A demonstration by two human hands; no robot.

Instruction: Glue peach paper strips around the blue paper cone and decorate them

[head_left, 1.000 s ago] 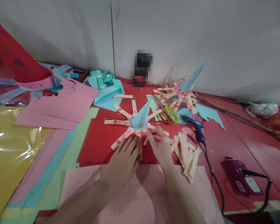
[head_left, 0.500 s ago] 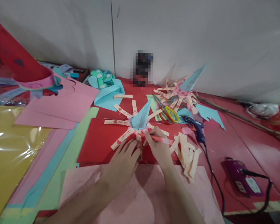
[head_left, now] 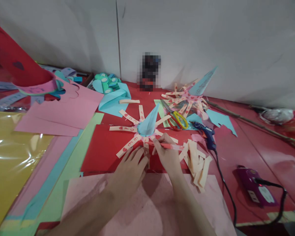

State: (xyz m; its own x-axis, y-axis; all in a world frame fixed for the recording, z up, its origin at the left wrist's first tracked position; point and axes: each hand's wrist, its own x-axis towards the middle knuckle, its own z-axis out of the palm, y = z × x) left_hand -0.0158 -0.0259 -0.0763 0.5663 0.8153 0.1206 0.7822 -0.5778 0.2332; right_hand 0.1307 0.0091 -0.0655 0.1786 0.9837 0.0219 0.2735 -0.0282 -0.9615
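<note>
My right hand (head_left: pixel 167 156) is closed around a red pen (head_left: pixel 173 146), its tip on a cream paper strip (head_left: pixel 146 141) that points towards me. Red marks show on the strip's upper end. My left hand (head_left: pixel 132 167) lies flat over the red sheet (head_left: pixel 98 147), its fingertips on or beside that strip, partly covering it. The strip belongs to a ring of cream strips with red letters and hearts, set around a light-blue paper cone (head_left: pixel 147 124). The far-right strips are partly behind my right hand.
Loose cream strips (head_left: pixel 194 160) lie to the right, by a blue glue gun (head_left: pixel 207 136) corded towards a purple power box (head_left: pixel 255 186). Scissors (head_left: pixel 179 120) and a second cone (head_left: pixel 203 83) stand behind. Pink sheets (head_left: pixel 59 114) and a red paper cone (head_left: pixel 27 62) are at left.
My right hand and the pen shift slightly at the strip, and a red mark now shows more clearly there. My left hand stays in place.
</note>
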